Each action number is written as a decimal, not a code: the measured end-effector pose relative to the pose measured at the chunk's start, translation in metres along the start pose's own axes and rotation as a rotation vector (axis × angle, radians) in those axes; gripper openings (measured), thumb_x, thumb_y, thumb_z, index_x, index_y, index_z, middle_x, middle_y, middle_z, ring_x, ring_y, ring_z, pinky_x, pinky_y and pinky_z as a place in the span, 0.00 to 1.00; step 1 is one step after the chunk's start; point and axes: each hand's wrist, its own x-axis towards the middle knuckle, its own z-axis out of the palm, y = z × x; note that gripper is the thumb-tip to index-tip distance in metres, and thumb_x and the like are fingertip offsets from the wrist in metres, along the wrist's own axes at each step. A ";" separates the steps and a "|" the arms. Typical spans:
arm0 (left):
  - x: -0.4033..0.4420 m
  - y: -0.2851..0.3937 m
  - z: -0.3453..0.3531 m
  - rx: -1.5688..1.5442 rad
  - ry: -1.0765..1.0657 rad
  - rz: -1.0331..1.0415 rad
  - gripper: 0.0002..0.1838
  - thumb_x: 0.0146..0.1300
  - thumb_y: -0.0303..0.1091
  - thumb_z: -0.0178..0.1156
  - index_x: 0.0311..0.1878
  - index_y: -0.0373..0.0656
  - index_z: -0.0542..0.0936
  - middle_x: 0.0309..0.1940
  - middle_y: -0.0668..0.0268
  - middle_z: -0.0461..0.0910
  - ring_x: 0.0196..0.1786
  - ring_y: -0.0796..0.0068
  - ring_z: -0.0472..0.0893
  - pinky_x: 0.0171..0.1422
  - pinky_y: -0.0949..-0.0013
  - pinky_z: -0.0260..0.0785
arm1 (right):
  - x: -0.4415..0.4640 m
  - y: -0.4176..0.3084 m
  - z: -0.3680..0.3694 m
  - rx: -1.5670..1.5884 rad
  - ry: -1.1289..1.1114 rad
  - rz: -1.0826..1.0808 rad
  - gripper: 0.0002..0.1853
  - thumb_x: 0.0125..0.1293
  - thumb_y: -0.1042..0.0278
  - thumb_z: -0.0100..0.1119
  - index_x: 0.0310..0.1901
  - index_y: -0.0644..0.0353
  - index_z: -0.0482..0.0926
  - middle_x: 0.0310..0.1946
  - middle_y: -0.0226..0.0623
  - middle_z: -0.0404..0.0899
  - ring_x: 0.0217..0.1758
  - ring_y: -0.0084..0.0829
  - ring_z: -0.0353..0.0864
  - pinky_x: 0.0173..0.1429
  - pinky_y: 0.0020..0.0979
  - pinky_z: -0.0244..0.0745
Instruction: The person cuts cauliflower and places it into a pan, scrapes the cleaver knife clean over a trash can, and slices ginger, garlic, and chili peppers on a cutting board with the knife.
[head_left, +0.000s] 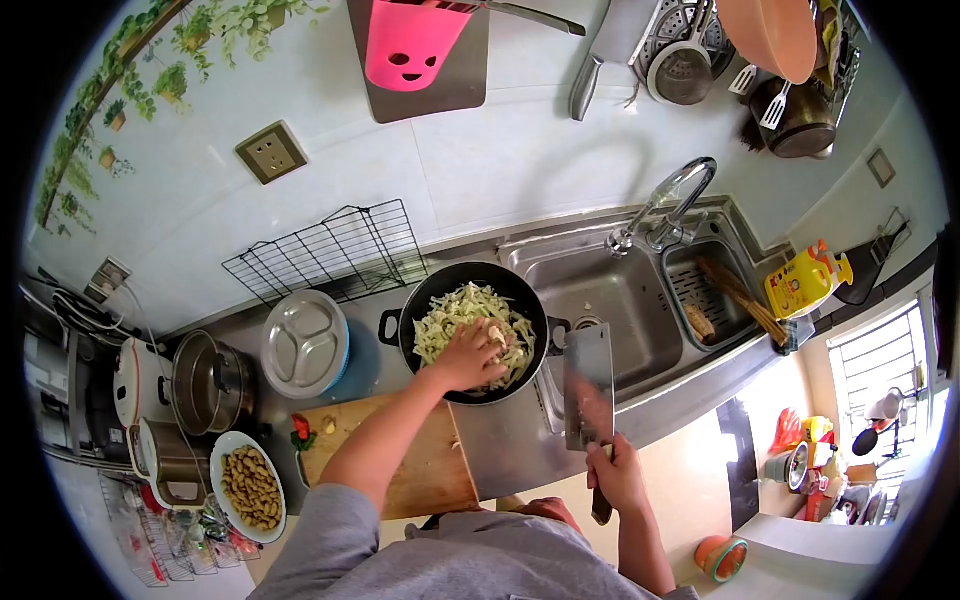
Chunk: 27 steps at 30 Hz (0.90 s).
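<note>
The left hand is lying on the chopped pale-green vegetable, inside the black pan. Its fingers are bent and a little apart; whether they grasp some pieces, I cannot tell. The right hand is closed around the handle of a cleaver, and the wide blade points away from the body, just beside the pan, over the edge of the sink.

Nearer to the body than the left hand, there is a wooden cutting board, partly covered by the arm. A red pepper is at its far left corner. To the left of the left hand stands a metal divided plate, and farther left, closer to the body, a white oval bowl holds small brown pieces. Ahead of the right hand rises the faucet; well to its right stands a yellow bottle
</note>
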 end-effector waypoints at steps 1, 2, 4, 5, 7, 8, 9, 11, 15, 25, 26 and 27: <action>-0.005 -0.008 -0.008 -0.003 0.000 0.000 0.34 0.72 0.60 0.42 0.75 0.53 0.61 0.79 0.56 0.45 0.81 0.53 0.41 0.82 0.48 0.34 | 0.000 -0.002 0.000 -0.019 -0.010 0.004 0.07 0.68 0.72 0.54 0.35 0.64 0.68 0.19 0.30 0.70 0.16 0.21 0.71 0.21 0.26 0.68; -0.010 -0.018 -0.017 -0.197 0.020 -0.001 0.31 0.71 0.56 0.49 0.71 0.51 0.67 0.77 0.56 0.50 0.79 0.52 0.46 0.80 0.49 0.40 | 0.000 -0.003 0.000 -0.037 -0.023 0.008 0.07 0.68 0.72 0.54 0.35 0.64 0.68 0.19 0.30 0.70 0.16 0.21 0.71 0.21 0.26 0.69; -0.020 -0.035 -0.021 -0.395 0.170 -0.010 0.26 0.64 0.48 0.63 0.61 0.43 0.77 0.72 0.54 0.62 0.74 0.48 0.59 0.76 0.50 0.53 | 0.000 -0.006 0.002 -0.032 -0.021 0.004 0.07 0.68 0.72 0.54 0.35 0.65 0.68 0.19 0.30 0.71 0.16 0.21 0.71 0.21 0.26 0.69; -0.024 -0.037 -0.018 -0.393 0.166 -0.009 0.26 0.64 0.48 0.63 0.61 0.43 0.77 0.72 0.54 0.62 0.74 0.48 0.59 0.76 0.50 0.53 | -0.001 -0.006 0.003 -0.029 -0.015 0.007 0.07 0.68 0.72 0.54 0.35 0.65 0.69 0.19 0.30 0.71 0.16 0.21 0.71 0.22 0.26 0.69; -0.031 -0.035 -0.013 -0.157 0.382 -0.153 0.33 0.62 0.55 0.63 0.65 0.44 0.74 0.74 0.51 0.57 0.76 0.44 0.54 0.78 0.48 0.49 | 0.000 0.001 0.002 -0.035 -0.018 0.008 0.07 0.68 0.72 0.54 0.35 0.65 0.69 0.19 0.30 0.71 0.16 0.21 0.71 0.22 0.26 0.69; -0.031 -0.032 -0.010 -0.158 0.380 -0.152 0.33 0.62 0.55 0.63 0.65 0.44 0.74 0.74 0.51 0.57 0.76 0.44 0.54 0.78 0.48 0.49 | 0.001 0.002 0.002 -0.043 -0.023 0.002 0.07 0.68 0.72 0.55 0.35 0.65 0.69 0.19 0.30 0.71 0.16 0.21 0.71 0.22 0.26 0.69; -0.028 -0.027 -0.006 -0.084 0.265 -0.209 0.40 0.61 0.61 0.60 0.70 0.47 0.64 0.76 0.51 0.50 0.77 0.44 0.47 0.78 0.45 0.43 | 0.000 0.001 0.002 -0.044 -0.023 0.002 0.07 0.68 0.72 0.55 0.35 0.65 0.69 0.19 0.30 0.71 0.16 0.21 0.71 0.22 0.26 0.69; -0.020 -0.019 0.000 0.062 0.036 -0.321 0.54 0.59 0.72 0.55 0.80 0.55 0.44 0.80 0.52 0.34 0.80 0.42 0.34 0.79 0.40 0.32 | -0.003 -0.004 0.004 -0.058 -0.029 0.018 0.07 0.68 0.71 0.55 0.36 0.64 0.70 0.19 0.30 0.71 0.16 0.20 0.71 0.22 0.26 0.69; -0.001 -0.018 -0.014 0.117 -0.067 -0.356 0.55 0.58 0.75 0.53 0.80 0.63 0.37 0.80 0.53 0.29 0.80 0.43 0.31 0.79 0.41 0.31 | -0.008 -0.001 0.006 -0.116 -0.036 0.005 0.07 0.68 0.71 0.55 0.35 0.64 0.70 0.19 0.29 0.71 0.16 0.20 0.71 0.22 0.26 0.69; -0.160 -0.009 0.009 -0.470 0.796 -0.203 0.19 0.66 0.30 0.59 0.60 0.38 0.75 0.62 0.53 0.73 0.62 0.51 0.73 0.65 0.59 0.68 | -0.026 0.033 0.050 -0.364 -0.161 -0.098 0.10 0.64 0.67 0.62 0.39 0.66 0.77 0.20 0.39 0.76 0.20 0.32 0.76 0.27 0.34 0.73; -0.186 -0.013 0.031 -0.464 0.798 -0.245 0.20 0.66 0.30 0.59 0.60 0.38 0.75 0.61 0.52 0.73 0.62 0.51 0.74 0.65 0.58 0.68 | -0.026 0.041 0.058 -0.495 -0.195 -0.209 0.11 0.62 0.67 0.63 0.41 0.66 0.78 0.22 0.43 0.78 0.22 0.40 0.78 0.31 0.36 0.75; -0.211 -0.015 0.051 -0.491 0.805 -0.292 0.20 0.65 0.30 0.60 0.60 0.37 0.75 0.61 0.51 0.73 0.62 0.51 0.74 0.65 0.58 0.68 | -0.030 0.037 0.070 -0.499 -0.202 -0.210 0.11 0.62 0.67 0.63 0.41 0.66 0.78 0.22 0.43 0.78 0.22 0.40 0.78 0.31 0.36 0.75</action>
